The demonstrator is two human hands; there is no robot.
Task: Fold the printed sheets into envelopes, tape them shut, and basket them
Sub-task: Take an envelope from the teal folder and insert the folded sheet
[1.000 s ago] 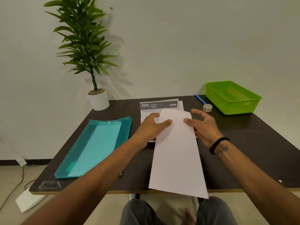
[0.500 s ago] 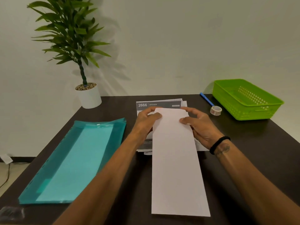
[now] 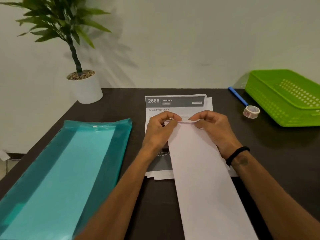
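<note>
A long white folded sheet (image 3: 204, 170) lies lengthwise on the dark table, its near end running out of view at the bottom. My left hand (image 3: 159, 130) pinches its far left corner and my right hand (image 3: 213, 129) pinches the far right corner; the far edge curls up between my fingers. Under it lies a stack of printed sheets (image 3: 174, 103) headed "2666 KITCHEN". A roll of clear tape (image 3: 251, 111) sits to the right, next to the green basket (image 3: 270, 101), which holds nothing I can see.
A teal plastic folder (image 3: 69, 170) covers the table's left side. A potted plant in a white pot (image 3: 86, 87) stands at the back left corner. A blue pen (image 3: 238, 96) lies between the stack and the basket. A wall is close behind.
My head has come lower and nearer. Both hands went from lying flat on the sheet's far end to pinching its corners, and the far edge now lifts and curls.
</note>
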